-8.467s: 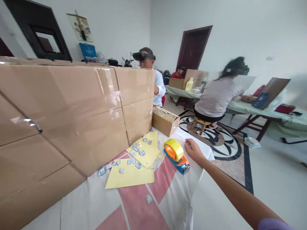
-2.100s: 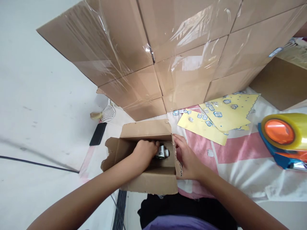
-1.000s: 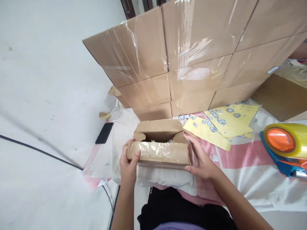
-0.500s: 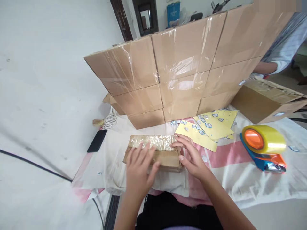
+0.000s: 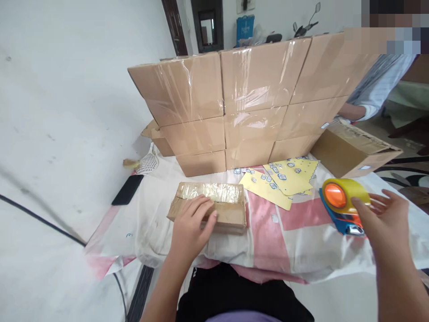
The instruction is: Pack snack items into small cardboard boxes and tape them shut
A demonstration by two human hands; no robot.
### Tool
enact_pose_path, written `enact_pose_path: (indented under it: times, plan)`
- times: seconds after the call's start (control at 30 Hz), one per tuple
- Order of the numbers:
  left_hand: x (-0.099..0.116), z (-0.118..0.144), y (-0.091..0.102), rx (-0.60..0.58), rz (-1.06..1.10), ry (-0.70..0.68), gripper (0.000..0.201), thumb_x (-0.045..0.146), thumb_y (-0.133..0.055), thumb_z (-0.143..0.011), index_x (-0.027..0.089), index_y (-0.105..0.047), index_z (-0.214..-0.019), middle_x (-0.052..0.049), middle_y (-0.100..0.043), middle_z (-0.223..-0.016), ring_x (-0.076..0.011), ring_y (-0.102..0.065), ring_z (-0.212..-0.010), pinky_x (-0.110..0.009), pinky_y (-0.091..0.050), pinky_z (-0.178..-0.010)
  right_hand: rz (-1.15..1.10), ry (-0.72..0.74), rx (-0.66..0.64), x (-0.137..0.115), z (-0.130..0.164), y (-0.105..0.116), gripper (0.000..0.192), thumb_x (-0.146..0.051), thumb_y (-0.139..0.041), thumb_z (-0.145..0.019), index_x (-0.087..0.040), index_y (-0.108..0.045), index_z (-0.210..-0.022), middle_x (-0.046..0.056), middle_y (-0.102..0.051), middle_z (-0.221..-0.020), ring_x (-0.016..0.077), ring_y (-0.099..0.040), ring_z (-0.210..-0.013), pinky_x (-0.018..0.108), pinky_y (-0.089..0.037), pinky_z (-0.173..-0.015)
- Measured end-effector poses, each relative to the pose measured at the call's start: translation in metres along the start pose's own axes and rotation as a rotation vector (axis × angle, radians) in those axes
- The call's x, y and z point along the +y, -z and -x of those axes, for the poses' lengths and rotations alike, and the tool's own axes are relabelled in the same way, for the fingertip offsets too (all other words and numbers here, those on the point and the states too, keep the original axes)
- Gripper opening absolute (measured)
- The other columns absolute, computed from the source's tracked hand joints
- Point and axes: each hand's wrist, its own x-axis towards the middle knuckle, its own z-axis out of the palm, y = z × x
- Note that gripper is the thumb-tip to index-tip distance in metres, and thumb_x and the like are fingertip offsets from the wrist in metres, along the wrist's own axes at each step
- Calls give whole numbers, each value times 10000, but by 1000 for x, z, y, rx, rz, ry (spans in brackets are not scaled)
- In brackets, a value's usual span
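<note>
A small cardboard box [image 5: 231,214] with shiny clear tape along its top lies on the cloth in front of me. My left hand [image 5: 192,223] rests on its front and top side, fingers stretched out and lying flat. Off to the right, my right hand [image 5: 385,214] is at a tape dispenser [image 5: 330,219] with blue and orange parts, which carries a wide roll of yellowish tape [image 5: 355,192]. The thumb overlaps the roll's right side and the fingers are spread apart beyond it, not closed around it.
A tall wall of taped cardboard boxes [image 5: 254,98] stands at the back. Yellow sticker sheets [image 5: 268,188] lie before it. An open box [image 5: 345,147] sits at right, a person's sleeve [image 5: 385,89] behind it. A phone [image 5: 128,190] and white perforated object [image 5: 148,162] lie left.
My right hand has left the small box and moved right to the tape dispenser. My left hand stays on the box. The view has shifted slightly.
</note>
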Motion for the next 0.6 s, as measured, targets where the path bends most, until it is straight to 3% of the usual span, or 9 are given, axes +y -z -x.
enact_pose_path:
  times: [0.13, 0.23, 0.33, 0.4, 0.43, 0.53, 0.6]
  plan:
    - [-4, 6, 7, 132, -24, -23, 174, 161, -618, -951, 231, -675, -1100, -63, -757, -1143, -253, -682, -1162, -456, -501, -1038, -93, -225, -162, 35, -20, 11, 675, -467, -967, -617, -245, -650, -1169, 130, -701, -1008, 282, -695, -731, 434, -521, -589]
    - [6, 19, 10, 314, 28, -33, 251, 74, -617, -898, 243, -664, -1077, -60, -753, -1053, -246, -692, -1033, -447, -513, -929, -121, -240, -291, 39, -12, 14, 518, -490, -960, -627, -220, -732, -1007, 114, -732, -863, 285, -700, -659, 418, -541, -545]
    - [36, 36, -2, 410, 267, -81, 256, 62, -577, -869, 247, -647, -1031, -38, -730, -880, -216, -663, -805, -399, -502, -746, -219, -197, -312, 36, 6, 11, 397, -509, -927, -671, -241, -770, -917, 101, -739, -873, 281, -704, -676, 412, -554, -551]
    - [65, 47, -21, 287, 476, -79, 180, 122, -548, -904, 250, -640, -992, -14, -713, -791, -182, -634, -688, -350, -493, -649, -297, -169, -237, 33, 19, 5, 354, -498, -912, -687, -268, -761, -910, 87, -737, -903, 274, -696, -703, 415, -556, -581]
    - [81, 50, -33, 163, 591, -50, 156, 151, -535, -931, 246, -648, -980, -6, -712, -771, -163, -632, -661, -321, -500, -625, -325, -156, -205, 33, 25, 1, 344, -487, -908, -686, -272, -758, -910, 86, -737, -922, 270, -694, -725, 415, -559, -607]
    - [122, 54, -73, -378, 972, 74, 213, 246, -604, -930, 228, -719, -1107, -18, -736, -861, -142, -651, -701, -272, -535, -659, -350, -131, -176, 29, 44, -8, 340, -463, -868, -694, -242, -753, -926, 78, -726, -915, 256, -690, -751, 395, -562, -646]
    - [137, 50, -96, -544, 1002, 173, 413, 316, -672, -885, 221, -700, -1286, -53, -725, -1004, -174, -668, -824, -305, -562, -777, -378, -97, -177, 24, 64, -12, 325, -466, -787, -733, -218, -734, -937, 55, -707, -866, 241, -675, -715, 381, -557, -622]
